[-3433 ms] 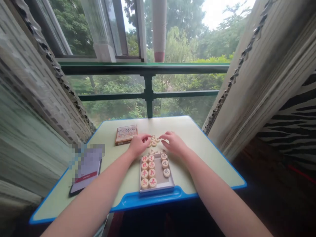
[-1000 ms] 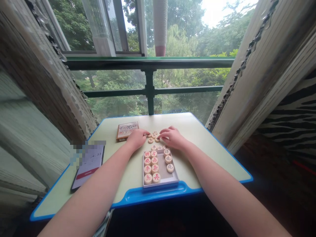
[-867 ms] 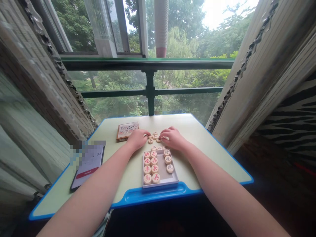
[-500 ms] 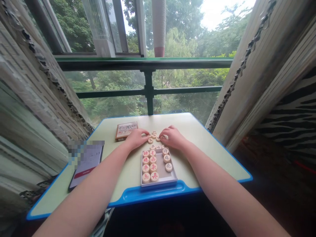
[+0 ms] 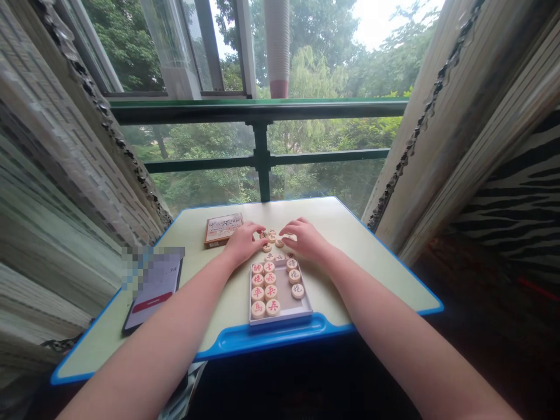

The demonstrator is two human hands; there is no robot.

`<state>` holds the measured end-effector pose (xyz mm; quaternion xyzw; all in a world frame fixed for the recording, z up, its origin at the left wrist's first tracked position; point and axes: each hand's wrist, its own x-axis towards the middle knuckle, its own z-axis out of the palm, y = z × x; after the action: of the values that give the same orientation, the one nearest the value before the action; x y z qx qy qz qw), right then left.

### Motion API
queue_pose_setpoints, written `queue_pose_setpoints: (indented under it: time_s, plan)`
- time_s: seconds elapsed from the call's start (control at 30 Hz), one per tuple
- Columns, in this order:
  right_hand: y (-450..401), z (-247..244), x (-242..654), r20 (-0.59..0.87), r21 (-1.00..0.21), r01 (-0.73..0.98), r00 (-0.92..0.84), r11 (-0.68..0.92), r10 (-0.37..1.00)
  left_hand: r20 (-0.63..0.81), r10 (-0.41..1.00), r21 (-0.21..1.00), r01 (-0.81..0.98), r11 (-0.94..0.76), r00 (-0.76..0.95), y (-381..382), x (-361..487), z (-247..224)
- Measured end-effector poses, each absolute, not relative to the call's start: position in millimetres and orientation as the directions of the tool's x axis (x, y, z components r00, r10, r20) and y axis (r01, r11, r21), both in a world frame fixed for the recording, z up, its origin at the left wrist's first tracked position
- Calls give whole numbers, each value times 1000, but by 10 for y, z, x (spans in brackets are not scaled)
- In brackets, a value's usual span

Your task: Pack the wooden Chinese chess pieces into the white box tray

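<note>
My left hand (image 5: 243,242) has its thumb and fingers around a round wooden chess piece (image 5: 263,235) at the left of a loose group of pieces. Across from it, my right hand (image 5: 303,238) is spread with fingertips beside the pieces at the group's right side, partly covering one. Between the hands lie several pieces (image 5: 272,238) with dark characters. Nearer to me is a shallow white box (image 5: 286,317). Two columns of red-character pieces (image 5: 270,291) fill its left side, and three dark-character pieces (image 5: 294,276) stand along its right side.
A box lid (image 5: 223,228) with writing lies at the back left of the table. On the left rests a phone (image 5: 153,297), partly pixelated. The table has a blue rim with a molded groove (image 5: 271,338) at the front. Curtains hang on both sides.
My right hand's fingers have lifted and spread slightly. The left fingers have opened a little, showing more of the piece between them. The whole view has shifted slightly.
</note>
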<state>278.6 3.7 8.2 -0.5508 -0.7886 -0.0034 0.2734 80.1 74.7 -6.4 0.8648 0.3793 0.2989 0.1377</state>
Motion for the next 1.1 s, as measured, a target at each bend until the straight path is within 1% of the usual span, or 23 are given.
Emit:
queue_pose_setpoints:
  time_s: [0.17,0.3,0.5,0.63,0.73,0.83,1.1]
  plan:
    - [15,81,2776,469,-302,855,-251,421,847,439,738,506,538,-674,512,719,797,-49]
    - [15,83,2751,519,-316,832,-250,455,818,442,758,607,463,-646,478,634,840,-24]
    - [5,71,2710,534,-390,790,-224,473,815,343,802,780,328,-533,489,478,916,40]
    - [-27,85,2702,518,-463,751,-202,471,831,288,825,855,258,-451,486,432,923,72]
    - [-46,120,2707,512,-479,743,-195,467,837,247,834,904,193,-381,493,431,913,78]
    - [-59,153,2718,512,-487,748,-173,451,841,263,831,903,179,-391,490,449,897,76]
    - [-69,146,2719,493,-532,734,-136,421,860,288,810,825,297,-481,511,439,893,107]
